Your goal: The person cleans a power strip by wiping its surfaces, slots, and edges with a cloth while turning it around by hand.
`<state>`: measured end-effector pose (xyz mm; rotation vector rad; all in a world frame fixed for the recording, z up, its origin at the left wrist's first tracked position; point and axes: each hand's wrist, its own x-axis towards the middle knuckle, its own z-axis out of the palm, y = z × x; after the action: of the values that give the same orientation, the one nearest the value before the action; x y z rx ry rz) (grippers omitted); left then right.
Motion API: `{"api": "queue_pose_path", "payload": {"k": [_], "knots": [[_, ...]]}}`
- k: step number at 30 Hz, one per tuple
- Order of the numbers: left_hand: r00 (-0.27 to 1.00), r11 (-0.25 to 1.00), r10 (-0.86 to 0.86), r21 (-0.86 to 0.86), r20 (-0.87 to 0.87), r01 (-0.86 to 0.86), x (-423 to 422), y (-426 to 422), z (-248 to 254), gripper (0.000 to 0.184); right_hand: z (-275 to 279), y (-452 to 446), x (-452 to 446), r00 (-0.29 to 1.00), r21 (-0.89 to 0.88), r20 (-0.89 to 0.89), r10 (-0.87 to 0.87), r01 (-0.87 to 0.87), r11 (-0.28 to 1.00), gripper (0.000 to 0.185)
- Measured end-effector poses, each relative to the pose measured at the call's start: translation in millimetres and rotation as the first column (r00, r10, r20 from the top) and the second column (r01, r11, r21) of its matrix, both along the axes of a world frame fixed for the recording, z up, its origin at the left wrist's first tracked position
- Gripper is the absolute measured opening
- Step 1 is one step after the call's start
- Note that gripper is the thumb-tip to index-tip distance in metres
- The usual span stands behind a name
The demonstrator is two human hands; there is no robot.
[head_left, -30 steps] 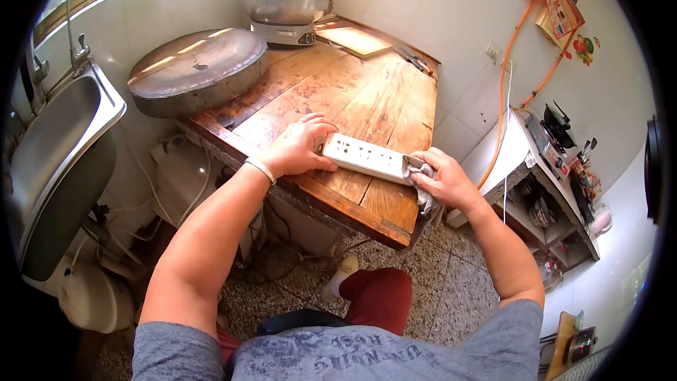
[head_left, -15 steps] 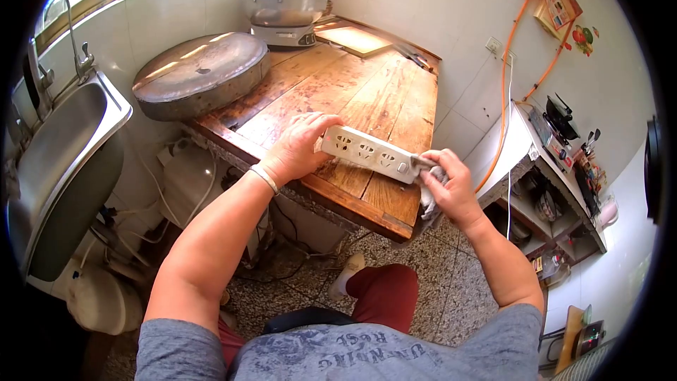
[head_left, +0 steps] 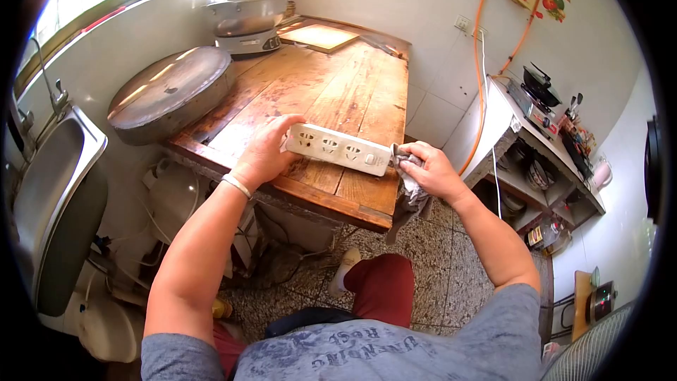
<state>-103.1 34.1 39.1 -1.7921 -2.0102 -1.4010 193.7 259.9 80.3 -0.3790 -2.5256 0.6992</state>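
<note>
Tipped up since a second ago, one power strip (head_left: 338,149) now turns its three sockets (head_left: 329,146) and single switch (head_left: 370,159) more toward the person, over the near part of one wooden table (head_left: 338,88). Its left end sits between the thumb and fingers of the left hand (head_left: 266,148), parted only by the strip's width and gripping it. At the opposite end, the right hand (head_left: 434,169) pinches one grey cloth (head_left: 415,194) in closed fingers, the cloth against the strip. Whether the strip's underside touches the wood cannot be told. Behind stand one pot (head_left: 247,10) and one round slab (head_left: 166,88); one sink (head_left: 56,162) is at left.
</note>
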Motion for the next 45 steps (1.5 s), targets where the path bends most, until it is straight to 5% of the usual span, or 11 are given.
{"api": "queue_pose_path", "payload": {"k": [3, 9, 15, 20, 23, 28, 34, 45], "knots": [[0.997, 0.998, 0.019, -0.057, 0.075, -0.015, 8, -4, 10, 0.058, -4, 5, 1, 0.999, 0.011, 0.028, -0.025, 0.025, 1.000, 0.029], [0.999, 0.999, 0.024, -0.044, 0.037, -0.022, 1, -1, 3, 0.059, -12, 10, 0, 0.996, -0.273, -0.039, -0.080, 0.067, 0.960, 0.027], [0.996, 0.997, 0.037, -0.067, 0.084, -0.031, -3, 3, -5, 0.061, -11, 0, -1, 0.995, -0.158, -0.075, -0.072, 0.059, 0.986, 0.029], [0.999, 0.997, 0.031, -0.065, 0.042, -0.028, -1, 2, -1, 0.061, 9, -17, -13, 0.998, 0.036, 0.035, -0.046, 0.044, 0.998, 0.062], [1.000, 0.999, 0.027, -0.034, 0.001, -0.027, -2, 1, -2, 0.061, 17, -20, -27, 0.990, 0.106, 0.139, -0.020, 0.005, 0.994, 0.067], [0.998, 0.999, 0.012, 0.048, -0.064, -0.009, -3, 3, -4, 0.059, 25, -19, -47, 0.970, -0.031, 0.240, 0.029, -0.022, 0.999, 0.040], [0.995, 0.996, -0.004, 0.083, -0.096, 0.012, -2, 2, -2, 0.059, 24, -20, -49, 0.974, -0.221, 0.226, 0.015, 0.036, 0.975, 0.037], [0.989, 0.990, -0.012, 0.139, -0.145, 0.032, 1, -3, 3, 0.059, 20, -8, -53, 0.959, -0.305, 0.278, 0.050, 0.038, 0.952, 0.039]]}}
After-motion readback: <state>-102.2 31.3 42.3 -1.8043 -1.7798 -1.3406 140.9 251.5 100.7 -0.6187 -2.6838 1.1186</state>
